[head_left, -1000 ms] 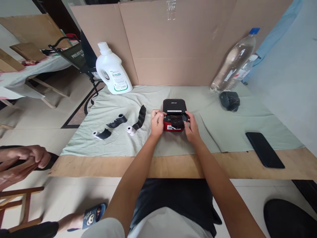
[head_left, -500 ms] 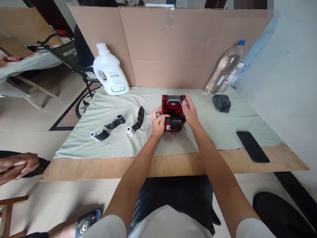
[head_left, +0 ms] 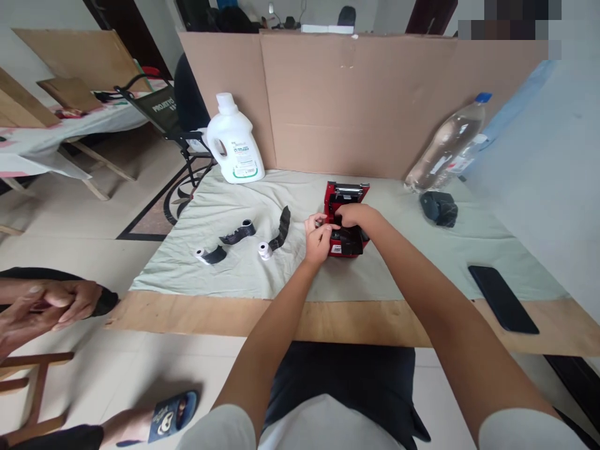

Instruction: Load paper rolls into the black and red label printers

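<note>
A small red printer (head_left: 331,201) stands on the cloth, its lid raised and its black inside showing. A strip of dark paper (head_left: 351,241) hangs over its front edge. My left hand (head_left: 318,240) grips the printer's left wall, with a finger reaching over the rim. Inside the body is my right hand (head_left: 359,215), fingers bent together and pointing down and left; what they hold, if anything, is hidden. To the left lie three small paper rolls: one roll (head_left: 265,250) nearest the printer, another roll (head_left: 239,232) and a third roll (head_left: 210,254), each trailing a dark strip.
A white jug (head_left: 237,147) and a large clear bottle (head_left: 447,144) lean by the cardboard panel (head_left: 356,106). A black wrapped object (head_left: 439,208) and a phone (head_left: 503,299) lie on the right. Another person's clasped hands (head_left: 51,306) are beyond the table's left edge.
My right hand has left the raised lid's right edge and reached down into the printer. My left hand stays at the printer's left side. The whole view has shifted.
</note>
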Demonstrator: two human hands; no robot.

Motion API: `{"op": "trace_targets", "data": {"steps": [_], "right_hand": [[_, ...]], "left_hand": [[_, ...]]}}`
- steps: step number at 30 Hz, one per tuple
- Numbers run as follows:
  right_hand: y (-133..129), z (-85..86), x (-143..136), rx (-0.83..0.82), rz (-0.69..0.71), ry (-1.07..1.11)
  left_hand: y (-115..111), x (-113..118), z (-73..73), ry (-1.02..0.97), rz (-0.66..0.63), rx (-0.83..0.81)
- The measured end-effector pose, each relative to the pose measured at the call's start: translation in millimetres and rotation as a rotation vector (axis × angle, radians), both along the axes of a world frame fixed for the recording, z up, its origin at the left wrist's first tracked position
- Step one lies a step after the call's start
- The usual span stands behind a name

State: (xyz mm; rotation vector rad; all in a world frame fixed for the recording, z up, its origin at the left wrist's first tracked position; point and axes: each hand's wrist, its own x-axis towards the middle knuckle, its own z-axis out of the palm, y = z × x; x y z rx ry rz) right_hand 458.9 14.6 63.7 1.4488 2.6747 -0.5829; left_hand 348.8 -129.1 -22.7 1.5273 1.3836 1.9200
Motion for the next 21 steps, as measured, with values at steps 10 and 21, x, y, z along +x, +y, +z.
{"op": "trace_targets", "data": {"steps": [10, 21], "right_hand": [[-48.5, 44.1, 42.2, 0.000, 0.052, 0.398], [-125.9, 65.5, -139.8, 0.129, 0.249, 0.652]], "left_hand": [[14.0, 0.1, -2.0, -0.454, -0.001, -0.091], [33.7, -1.9, -20.3, -0.725, 0.054, -0.228]]}}
